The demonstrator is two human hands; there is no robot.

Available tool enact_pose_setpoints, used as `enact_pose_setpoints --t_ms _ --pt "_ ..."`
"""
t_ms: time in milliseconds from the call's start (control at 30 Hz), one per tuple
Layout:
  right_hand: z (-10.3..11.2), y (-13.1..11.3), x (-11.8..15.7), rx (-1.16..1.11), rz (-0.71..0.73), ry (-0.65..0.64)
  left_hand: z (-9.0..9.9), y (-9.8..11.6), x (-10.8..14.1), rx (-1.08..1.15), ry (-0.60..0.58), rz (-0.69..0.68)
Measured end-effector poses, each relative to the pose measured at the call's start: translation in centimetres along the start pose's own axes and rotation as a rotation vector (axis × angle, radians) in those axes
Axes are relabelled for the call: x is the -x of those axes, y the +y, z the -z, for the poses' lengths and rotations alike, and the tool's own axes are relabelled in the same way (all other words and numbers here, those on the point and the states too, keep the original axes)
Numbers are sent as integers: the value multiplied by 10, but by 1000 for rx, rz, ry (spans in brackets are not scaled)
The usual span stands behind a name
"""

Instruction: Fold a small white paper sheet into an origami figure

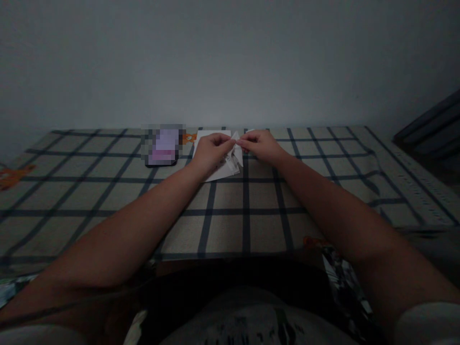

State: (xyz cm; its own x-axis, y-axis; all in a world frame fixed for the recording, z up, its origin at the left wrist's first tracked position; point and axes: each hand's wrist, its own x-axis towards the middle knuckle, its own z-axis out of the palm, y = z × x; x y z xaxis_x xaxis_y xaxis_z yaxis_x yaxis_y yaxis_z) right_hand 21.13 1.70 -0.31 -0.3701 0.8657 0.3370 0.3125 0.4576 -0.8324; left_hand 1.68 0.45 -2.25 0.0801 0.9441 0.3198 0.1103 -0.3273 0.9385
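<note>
Between my hands is a small piece of folded white paper (236, 154) with pointed flaps and some dark print on it. My left hand (212, 149) pinches it from the left with thumb and forefinger. From the right, the fingertips of my right hand (261, 144) close on its upper part, almost meeting the left fingertips. Under my left hand and the folded paper lies a flat white sheet (218, 173), partly covered by the hand. A bit of something white shows behind my right hand, too hidden to name.
A phone (163, 146) with a blurred, lit screen lies left of the sheet. The table wears a checked cloth (226, 230) with orange animal prints. A plain wall (230, 62) rises behind the table's far edge. Dark slatted furniture (431, 124) stands at the right.
</note>
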Motion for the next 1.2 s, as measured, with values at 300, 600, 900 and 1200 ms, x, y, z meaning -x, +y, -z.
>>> enact_pose_setpoints --t_ms 300,600,900,1200 --pt "-1 1 0 -24 20 -38 -3 4 2 83 -25 -3" --pt "-3 1 2 -95 30 -62 -3 6 2 147 7 25" --pt "-1 6 0 -45 84 -120 -4 7 3 153 -3 32" --pt "-1 4 -1 -36 106 -139 -6 15 7 239 -20 71"
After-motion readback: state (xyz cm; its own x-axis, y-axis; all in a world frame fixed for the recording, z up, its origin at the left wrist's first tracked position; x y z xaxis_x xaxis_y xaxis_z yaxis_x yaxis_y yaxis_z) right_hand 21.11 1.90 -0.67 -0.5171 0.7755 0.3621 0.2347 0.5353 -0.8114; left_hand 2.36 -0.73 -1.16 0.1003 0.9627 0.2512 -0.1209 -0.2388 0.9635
